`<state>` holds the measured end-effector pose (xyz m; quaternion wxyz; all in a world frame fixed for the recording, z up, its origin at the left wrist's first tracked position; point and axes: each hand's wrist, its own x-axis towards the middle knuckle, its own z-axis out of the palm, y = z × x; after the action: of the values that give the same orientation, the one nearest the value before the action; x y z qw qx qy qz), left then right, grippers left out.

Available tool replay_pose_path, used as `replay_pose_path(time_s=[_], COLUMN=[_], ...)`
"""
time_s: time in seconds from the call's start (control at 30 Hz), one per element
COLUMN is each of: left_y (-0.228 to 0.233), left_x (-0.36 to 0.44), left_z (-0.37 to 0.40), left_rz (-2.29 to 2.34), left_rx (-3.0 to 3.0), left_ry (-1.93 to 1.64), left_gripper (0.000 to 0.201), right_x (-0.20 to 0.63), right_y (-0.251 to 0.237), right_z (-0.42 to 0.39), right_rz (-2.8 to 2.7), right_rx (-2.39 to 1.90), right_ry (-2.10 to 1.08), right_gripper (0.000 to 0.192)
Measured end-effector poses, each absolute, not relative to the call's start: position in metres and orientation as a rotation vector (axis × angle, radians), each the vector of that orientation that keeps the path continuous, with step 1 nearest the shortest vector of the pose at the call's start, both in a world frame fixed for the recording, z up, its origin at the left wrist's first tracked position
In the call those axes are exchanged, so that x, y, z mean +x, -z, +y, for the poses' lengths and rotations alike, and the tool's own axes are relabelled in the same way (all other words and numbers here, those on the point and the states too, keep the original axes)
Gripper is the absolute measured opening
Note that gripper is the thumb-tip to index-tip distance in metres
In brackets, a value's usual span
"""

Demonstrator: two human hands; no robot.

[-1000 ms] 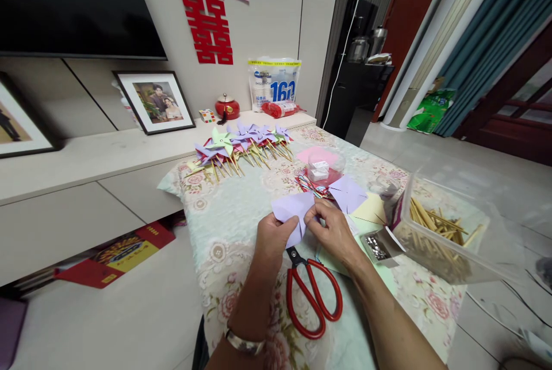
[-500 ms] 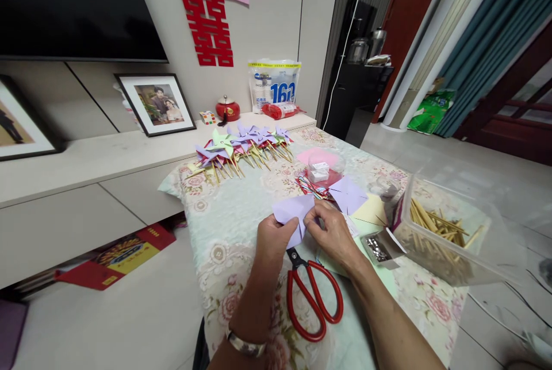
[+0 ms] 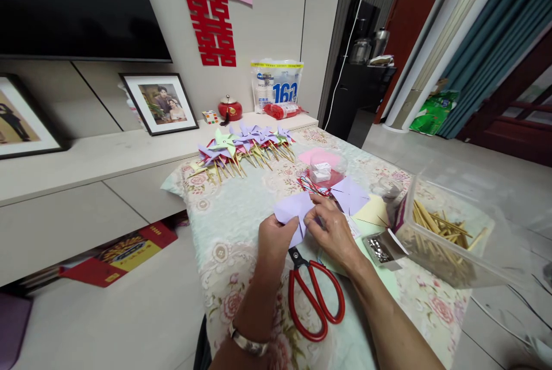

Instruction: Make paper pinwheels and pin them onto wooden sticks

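My left hand (image 3: pixel 278 236) grips a purple paper sheet (image 3: pixel 294 207) at its lower left, the thumb lying on top. My right hand (image 3: pixel 330 226) pinches the right side of the same sheet, which looks cut and partly folded. The fingertips hide part of it. Just below lies a pair of red-handled scissors (image 3: pixel 318 301), its tip close under the paper. Beyond my right hand rests a flat purple square (image 3: pixel 350 195) with slits cut toward its middle. Finished paper pinwheels (image 3: pixel 245 146) on sticks lie in a row at the far side of the table.
At right stands a clear plastic box (image 3: pixel 435 255) of wooden sticks, beside a small open box (image 3: pixel 383 248) of metal pieces. Green and yellow paper (image 3: pixel 371 211) lies under it. A round clear container (image 3: pixel 330 166) sits farther back. The floral tablecloth (image 3: pixel 233 266) covers the table.
Both hands keep their hold on the purple sheet, with only slight finger movement at the right. The whole view has shifted a little.
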<state>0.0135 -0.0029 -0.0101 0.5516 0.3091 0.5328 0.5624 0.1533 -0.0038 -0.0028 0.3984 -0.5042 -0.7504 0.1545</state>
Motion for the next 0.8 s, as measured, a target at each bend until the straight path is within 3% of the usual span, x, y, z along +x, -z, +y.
replay_pose_path(time_s=[0.8], left_y=[0.0087], left_x=[0.0139], left_z=[-0.0052], left_rz=[1.229], left_rx=[0.784], left_ry=[-1.305], left_gripper=[0.023], right_x=[0.1532], right_y=[0.0026], right_z=[-0.0032], right_rz=[-1.883], right_rx=[-1.283], right_ry=[-0.361], right_gripper=[0.016])
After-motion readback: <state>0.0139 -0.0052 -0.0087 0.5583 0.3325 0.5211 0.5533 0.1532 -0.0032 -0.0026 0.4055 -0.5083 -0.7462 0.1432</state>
